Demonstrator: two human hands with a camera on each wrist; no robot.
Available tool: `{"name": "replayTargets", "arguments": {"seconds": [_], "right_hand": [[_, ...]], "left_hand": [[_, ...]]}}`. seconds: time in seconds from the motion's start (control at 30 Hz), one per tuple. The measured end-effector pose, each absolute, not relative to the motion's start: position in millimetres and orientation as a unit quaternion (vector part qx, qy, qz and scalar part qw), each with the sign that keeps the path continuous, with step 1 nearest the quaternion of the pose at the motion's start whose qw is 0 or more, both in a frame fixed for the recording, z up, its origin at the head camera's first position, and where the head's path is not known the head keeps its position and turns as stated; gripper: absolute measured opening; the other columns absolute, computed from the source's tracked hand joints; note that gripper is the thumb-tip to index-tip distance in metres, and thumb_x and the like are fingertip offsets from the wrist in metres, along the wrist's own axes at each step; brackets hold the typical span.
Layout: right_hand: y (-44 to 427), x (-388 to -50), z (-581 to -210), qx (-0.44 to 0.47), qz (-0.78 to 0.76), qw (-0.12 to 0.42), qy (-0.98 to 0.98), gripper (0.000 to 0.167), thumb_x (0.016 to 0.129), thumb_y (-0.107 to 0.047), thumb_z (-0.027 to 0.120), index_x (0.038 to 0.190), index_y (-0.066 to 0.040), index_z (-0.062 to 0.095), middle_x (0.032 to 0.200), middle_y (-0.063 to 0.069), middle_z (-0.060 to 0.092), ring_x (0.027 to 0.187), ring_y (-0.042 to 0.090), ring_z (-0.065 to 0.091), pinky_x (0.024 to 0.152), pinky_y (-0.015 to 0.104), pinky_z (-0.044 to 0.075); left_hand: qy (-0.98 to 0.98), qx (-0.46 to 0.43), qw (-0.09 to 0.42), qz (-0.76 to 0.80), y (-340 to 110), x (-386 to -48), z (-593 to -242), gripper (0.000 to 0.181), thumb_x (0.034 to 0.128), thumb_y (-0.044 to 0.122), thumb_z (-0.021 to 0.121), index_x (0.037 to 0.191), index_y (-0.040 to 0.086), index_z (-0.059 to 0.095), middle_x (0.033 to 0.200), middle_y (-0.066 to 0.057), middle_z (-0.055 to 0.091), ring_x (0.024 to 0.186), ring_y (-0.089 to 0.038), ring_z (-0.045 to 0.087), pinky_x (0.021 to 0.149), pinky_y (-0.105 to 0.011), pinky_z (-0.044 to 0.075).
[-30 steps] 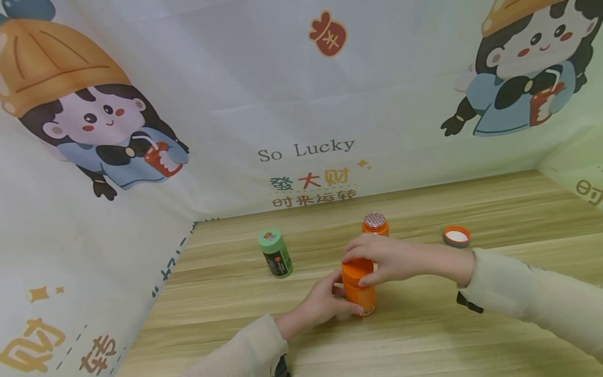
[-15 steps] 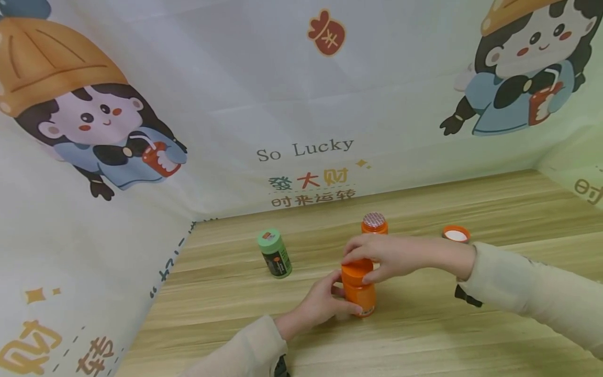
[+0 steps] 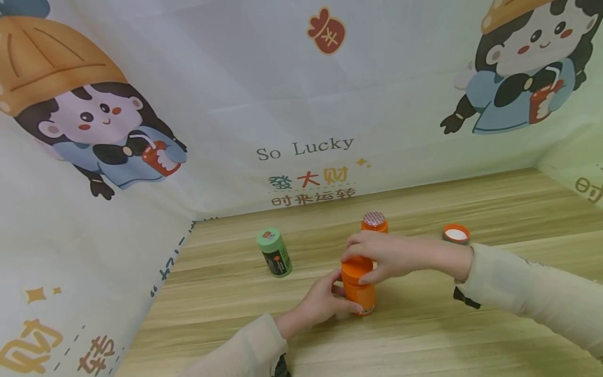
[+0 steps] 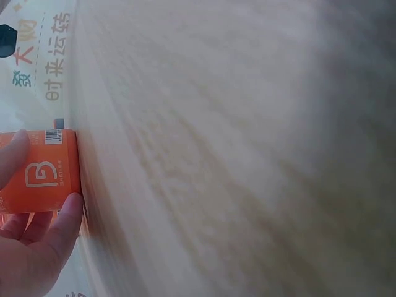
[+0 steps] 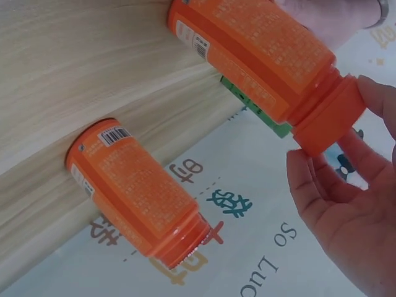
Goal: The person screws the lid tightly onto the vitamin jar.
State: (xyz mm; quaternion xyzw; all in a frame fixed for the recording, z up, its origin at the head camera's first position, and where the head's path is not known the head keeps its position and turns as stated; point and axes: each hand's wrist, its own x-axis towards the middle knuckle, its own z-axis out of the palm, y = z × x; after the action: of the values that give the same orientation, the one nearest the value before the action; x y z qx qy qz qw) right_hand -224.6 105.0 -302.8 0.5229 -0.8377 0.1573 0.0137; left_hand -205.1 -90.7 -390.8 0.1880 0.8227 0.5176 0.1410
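One capped orange bottle, upright on the wooden table, gripped round its lower body by the left hand, its orange cap held between thumb and fingertips of the right hand. Just behind, a second orange bottle, uncapped, patterned seal across the mouth; off to the right, near the right forearm, a grey-and-orange lid, white inside up. Leftward, well apart, a green bottle, lidded and standing; beyond all, a printed cloth backdrop lettered "So Lucky".
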Motion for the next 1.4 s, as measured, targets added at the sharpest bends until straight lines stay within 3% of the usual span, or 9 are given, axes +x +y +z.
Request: {"name": "replayTargets", "arguments": {"seconds": [0.4,0.57,0.77,1.07,1.4], "right_hand": [[101,-222,-319,0.428,0.222,0.033,-0.876,0.041,0.078,-0.037,0.070,0.100,-0.006,0.059,0.097,0.001,0.052,0.087,0.013,0.047,0.074,0.025,0.045],[108,-222,-317,0.428,0.268,-0.014,-0.863,0.052,0.078,-0.035,0.071,0.112,0.001,0.055,0.110,0.009,0.053,0.100,0.022,0.049,0.085,0.037,0.045],[120,-225,-314,0.452,0.333,-0.094,-0.822,0.057,0.086,-0.018,0.063,0.131,0.009,0.040,0.135,0.023,0.041,0.120,0.036,0.045,0.097,0.048,0.038],[127,-226,-312,0.480,0.322,-0.084,-0.812,0.041,0.089,-0.008,0.056,0.127,0.005,0.048,0.128,0.019,0.052,0.114,0.032,0.052,0.093,0.042,0.043],[123,-222,-314,0.490,0.275,-0.028,-0.827,0.039,0.089,-0.020,0.060,0.120,0.003,0.054,0.116,0.011,0.052,0.100,0.020,0.054,0.086,0.035,0.048]], "left_hand": [[0.812,0.189,0.146,0.532,-90,-206,-392,0.054,0.0721,0.002,0.076,0.120,0.010,0.054,0.118,-0.007,0.057,0.093,-0.020,0.060,0.072,-0.025,0.049],[0.815,0.193,0.144,0.527,-90,-205,-389,0.053,0.0721,0.003,0.076,0.120,0.008,0.053,0.116,-0.008,0.059,0.092,-0.021,0.060,0.073,-0.026,0.049],[0.819,0.198,0.140,0.520,-90,-203,-387,0.053,0.0724,0.003,0.075,0.120,0.005,0.052,0.116,-0.010,0.059,0.091,-0.022,0.060,0.075,-0.029,0.049],[0.822,0.196,0.134,0.518,-89,-203,-388,0.053,0.0711,0.003,0.077,0.119,0.005,0.053,0.114,-0.010,0.059,0.090,-0.022,0.060,0.073,-0.029,0.049],[0.824,0.193,0.139,0.515,-89,-203,-388,0.053,0.0719,0.004,0.076,0.119,0.005,0.052,0.115,-0.009,0.059,0.091,-0.023,0.061,0.074,-0.030,0.050]]}}
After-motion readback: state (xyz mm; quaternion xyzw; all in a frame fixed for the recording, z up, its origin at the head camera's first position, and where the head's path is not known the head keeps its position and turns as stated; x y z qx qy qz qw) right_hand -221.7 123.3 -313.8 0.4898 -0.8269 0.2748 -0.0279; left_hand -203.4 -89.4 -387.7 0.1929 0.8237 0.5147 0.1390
